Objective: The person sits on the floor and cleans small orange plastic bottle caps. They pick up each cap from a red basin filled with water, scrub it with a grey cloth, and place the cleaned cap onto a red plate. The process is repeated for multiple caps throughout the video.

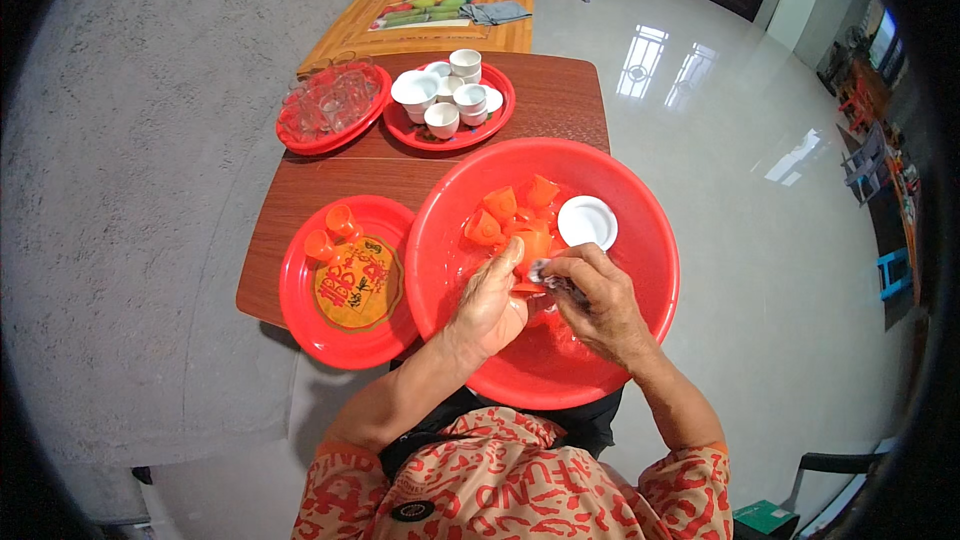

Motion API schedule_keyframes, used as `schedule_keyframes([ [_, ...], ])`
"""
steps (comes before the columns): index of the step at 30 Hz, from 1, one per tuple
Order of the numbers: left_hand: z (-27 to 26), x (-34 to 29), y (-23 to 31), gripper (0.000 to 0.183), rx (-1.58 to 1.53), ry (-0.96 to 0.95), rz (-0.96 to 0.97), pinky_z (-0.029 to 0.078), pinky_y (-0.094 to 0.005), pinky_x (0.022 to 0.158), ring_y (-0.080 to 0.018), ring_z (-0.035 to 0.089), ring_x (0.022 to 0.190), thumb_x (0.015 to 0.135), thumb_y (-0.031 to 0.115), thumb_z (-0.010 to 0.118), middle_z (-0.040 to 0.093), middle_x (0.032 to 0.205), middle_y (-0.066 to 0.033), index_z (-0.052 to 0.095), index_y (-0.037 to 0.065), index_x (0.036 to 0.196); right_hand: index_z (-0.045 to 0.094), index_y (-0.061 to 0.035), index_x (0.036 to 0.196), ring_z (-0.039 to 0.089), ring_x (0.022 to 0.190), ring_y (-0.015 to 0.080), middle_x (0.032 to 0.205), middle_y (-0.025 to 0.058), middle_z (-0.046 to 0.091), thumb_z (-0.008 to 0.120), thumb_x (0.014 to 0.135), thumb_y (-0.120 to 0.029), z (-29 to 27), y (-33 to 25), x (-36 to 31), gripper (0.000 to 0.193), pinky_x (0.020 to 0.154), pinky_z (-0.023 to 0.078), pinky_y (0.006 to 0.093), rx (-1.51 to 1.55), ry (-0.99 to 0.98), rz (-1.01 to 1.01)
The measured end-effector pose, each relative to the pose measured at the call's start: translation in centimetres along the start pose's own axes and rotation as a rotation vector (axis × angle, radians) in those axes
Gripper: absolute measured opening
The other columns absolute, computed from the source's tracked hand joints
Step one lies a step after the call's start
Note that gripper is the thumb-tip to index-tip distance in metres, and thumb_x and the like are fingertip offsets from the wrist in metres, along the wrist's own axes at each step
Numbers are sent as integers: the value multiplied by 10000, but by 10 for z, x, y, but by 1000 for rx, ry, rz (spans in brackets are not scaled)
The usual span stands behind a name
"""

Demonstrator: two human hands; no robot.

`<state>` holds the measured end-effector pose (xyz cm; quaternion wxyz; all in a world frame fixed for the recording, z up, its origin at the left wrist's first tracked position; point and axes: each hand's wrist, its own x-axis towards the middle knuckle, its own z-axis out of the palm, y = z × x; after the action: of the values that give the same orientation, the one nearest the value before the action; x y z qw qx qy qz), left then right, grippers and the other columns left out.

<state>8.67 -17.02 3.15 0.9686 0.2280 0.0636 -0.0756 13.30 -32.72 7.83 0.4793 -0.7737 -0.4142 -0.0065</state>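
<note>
Over a large red basin (635, 350), my left hand (487, 302) is closed on an orange cup (535, 248), its thumb lying along the side. My right hand (600, 302) pinches a small crumpled grey-white scrubber (541, 271) against the cup's rim; the fingers partly hide it. Several more orange cups (498, 204) sit in the basin beyond my hands. A white round dish (587, 223) rests there too, at the right side. To the left of the basin, a red tray (298, 308) with a yellow printed centre carries two orange cups (341, 220).
A brown table (560, 90) supports the trays. At its far side, one red tray (310, 145) holds clear glasses (335, 100); another (425, 143) holds white cups (441, 120). Behind stands a wooden table (340, 25) with a grey cloth (495, 13). Glossy floor (740, 240) lies right.
</note>
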Motion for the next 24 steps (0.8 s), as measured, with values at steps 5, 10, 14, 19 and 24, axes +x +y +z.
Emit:
schedule_keyframes([
  [5,27,-10,17,430,198,23,47,509,-361,843,-278,581,1098,1013,345,406,584,1225,-123,461,36,1306,603,-4,966,620,859,351,934,186,556,600,792,-41,-21,26,-12,177,672,533,441,-524,-325,182],
  [10,30,-10,19,285,168,172,-5,524,-391,721,-237,622,924,993,323,465,638,1049,-90,555,116,1167,626,-31,954,610,918,322,1015,162,565,554,835,-94,-24,45,-24,153,719,538,435,-912,-620,248],
  [14,16,-8,18,210,220,250,-58,523,-395,731,-223,615,916,992,279,468,630,1045,-79,567,131,1101,657,-33,957,618,864,327,959,176,560,632,800,-82,-39,24,-8,166,709,540,392,-396,-601,237],
  [19,10,-6,10,173,68,213,-214,519,-388,742,-168,587,872,995,249,461,597,1027,-25,530,156,1123,628,-40,1024,604,825,312,935,165,536,678,773,-38,-16,-17,1,255,702,522,391,-99,-118,3],
  [24,32,-11,5,207,49,183,-116,479,-327,716,-136,567,861,996,257,464,585,1054,-21,527,141,1155,610,-46,1029,610,804,321,946,162,533,689,750,15,-3,1,9,296,645,528,395,-169,167,-127],
])
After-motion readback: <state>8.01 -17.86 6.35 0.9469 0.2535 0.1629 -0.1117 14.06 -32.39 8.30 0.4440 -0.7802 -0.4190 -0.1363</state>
